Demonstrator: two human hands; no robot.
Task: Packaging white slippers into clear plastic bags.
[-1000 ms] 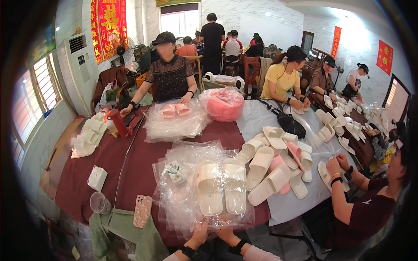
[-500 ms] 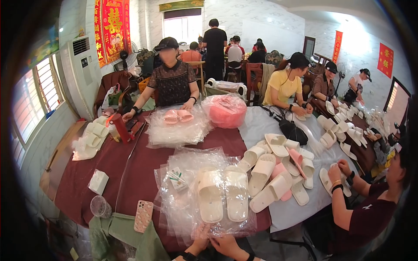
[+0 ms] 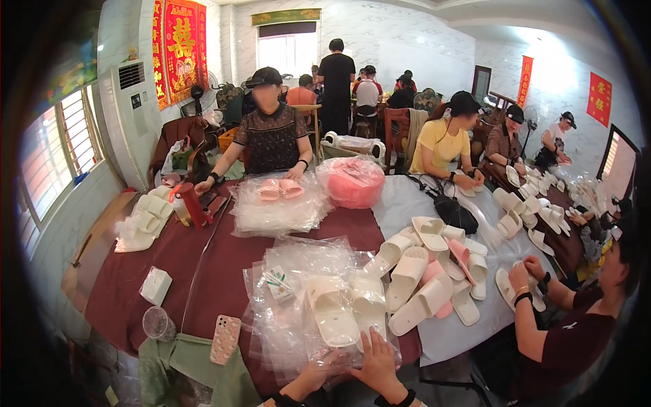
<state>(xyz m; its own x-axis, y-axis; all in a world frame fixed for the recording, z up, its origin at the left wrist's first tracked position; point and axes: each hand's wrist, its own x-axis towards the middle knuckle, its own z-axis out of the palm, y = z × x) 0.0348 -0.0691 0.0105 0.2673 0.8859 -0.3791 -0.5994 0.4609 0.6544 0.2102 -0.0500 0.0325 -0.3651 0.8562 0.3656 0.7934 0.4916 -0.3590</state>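
A pair of white slippers lies in front of me with clear plastic about it: the left slipper [image 3: 332,311] is turned askew, the right slipper [image 3: 369,306] more upright. Beneath them is a loose stack of clear plastic bags [image 3: 271,332]. My left hand [image 3: 317,372] is closed on the near edge of a plastic bag, just below the left slipper; its fingertips are partly hidden by glare. My right hand [image 3: 377,359] lies with fingers apart on the near end of the right slipper. Whether both slippers are fully inside the bag I cannot tell.
A heap of white and pink slippers [image 3: 434,298] is to the right. Leftward are a phone [image 3: 225,339], a plastic cup [image 3: 159,323] and a white box [image 3: 156,285]. Across the table a person [image 3: 274,132] stands by more bags; another [image 3: 576,319] handles slippers at right.
My right hand has moved up from the bag's near edge onto the right slipper, fingers spreading. The left slipper has tilted, and the slippers have come closer together. My left hand stays near the edge.
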